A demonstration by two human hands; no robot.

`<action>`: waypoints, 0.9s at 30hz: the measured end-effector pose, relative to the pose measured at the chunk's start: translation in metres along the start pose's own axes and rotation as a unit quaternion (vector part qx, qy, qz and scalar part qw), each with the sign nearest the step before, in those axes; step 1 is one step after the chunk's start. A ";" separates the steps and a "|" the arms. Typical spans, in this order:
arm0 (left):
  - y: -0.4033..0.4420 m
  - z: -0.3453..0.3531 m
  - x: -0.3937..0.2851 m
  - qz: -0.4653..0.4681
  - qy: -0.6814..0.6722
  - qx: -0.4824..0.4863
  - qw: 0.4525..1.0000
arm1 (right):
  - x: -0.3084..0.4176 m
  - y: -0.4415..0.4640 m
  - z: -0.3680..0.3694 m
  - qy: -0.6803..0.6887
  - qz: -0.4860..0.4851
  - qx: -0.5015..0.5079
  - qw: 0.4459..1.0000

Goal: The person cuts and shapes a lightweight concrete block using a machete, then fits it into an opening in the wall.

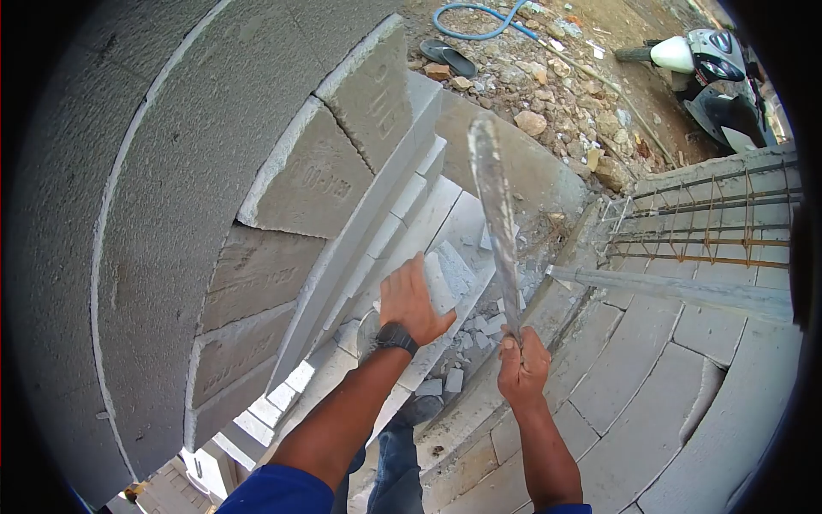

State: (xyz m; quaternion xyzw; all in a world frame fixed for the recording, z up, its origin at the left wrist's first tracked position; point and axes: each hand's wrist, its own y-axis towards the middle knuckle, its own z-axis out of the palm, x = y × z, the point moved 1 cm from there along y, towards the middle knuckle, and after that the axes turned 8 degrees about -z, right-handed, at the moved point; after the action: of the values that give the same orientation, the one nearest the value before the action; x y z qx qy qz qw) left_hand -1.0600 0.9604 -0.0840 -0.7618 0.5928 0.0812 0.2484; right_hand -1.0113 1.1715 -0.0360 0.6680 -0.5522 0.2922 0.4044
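Note:
My left hand point(411, 301), with a dark watch on its wrist, grips a small pale lightweight-concrete block point(442, 283), thumb apart from the fingers. The block rests on a pale ledge of larger blocks point(462, 218). To its right, my right hand point(523, 367) is closed round the lower end of a long, flat, worn metal blade point(491, 176). The blade points up and away, apart from the block in view. Its handle is hidden in my fist.
A curved grey block wall point(287, 193) rises at left. White rubble point(475, 334) lies below the ledge. At right are a block wall point(616, 360), a pipe point(676, 287) and a rebar cage point(702, 214). Farther off are sandals point(448, 57), a blue hose point(475, 36) and a motorbike point(715, 77).

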 end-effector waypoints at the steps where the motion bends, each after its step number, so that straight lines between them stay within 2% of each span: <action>1: 0.000 -0.001 0.000 -0.001 0.002 0.003 1.000 | 0.003 0.000 -0.001 0.043 -0.001 -0.027 0.999; 4: 0.000 0.000 0.001 0.005 0.004 -0.008 1.000 | -0.042 -0.014 0.014 -0.048 -0.034 0.026 0.998; 5: -0.002 0.000 -0.003 -0.005 0.006 0.004 1.000 | -0.058 -0.018 0.015 -0.126 -0.002 0.107 0.986; 7: 0.002 -0.002 -0.008 -0.017 0.014 0.026 0.999 | -0.075 -0.014 0.016 -0.274 0.066 0.254 0.925; 10: 0.001 -0.001 -0.007 -0.016 0.012 0.019 1.000 | -0.054 -0.011 0.005 -0.205 0.023 0.159 0.966; 12: -0.001 0.000 -0.003 -0.015 0.015 0.009 1.000 | -0.017 0.005 -0.008 -0.110 0.011 0.079 0.991; 16: 0.001 0.000 -0.003 -0.017 0.018 0.013 1.000 | -0.004 0.007 -0.012 0.030 -0.008 -0.021 0.999; 19: 0.003 0.000 -0.001 -0.012 0.014 0.004 1.000 | -0.052 -0.016 0.005 -0.074 -0.047 0.045 0.995; 20: 0.001 0.002 -0.002 -0.009 0.009 0.000 1.000 | -0.066 -0.021 0.007 -0.144 -0.006 0.123 0.982; 22: 0.001 0.002 -0.007 -0.008 0.021 0.011 1.000 | -0.080 -0.020 0.006 -0.279 0.078 0.263 0.920; 25: 0.003 0.004 -0.008 -0.012 0.026 0.007 1.000 | -0.061 -0.013 -0.002 -0.222 0.032 0.186 0.957; 27: 0.006 0.002 -0.007 -0.010 0.025 0.005 1.000 | -0.028 0.003 -0.010 -0.116 0.002 0.098 0.988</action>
State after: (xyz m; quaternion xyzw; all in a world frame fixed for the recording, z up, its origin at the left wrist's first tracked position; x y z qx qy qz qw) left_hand -1.0673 0.9665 -0.0847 -0.7685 0.5914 0.0566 0.2377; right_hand -1.0196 1.1941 -0.0543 0.7329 -0.5652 0.2664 0.2693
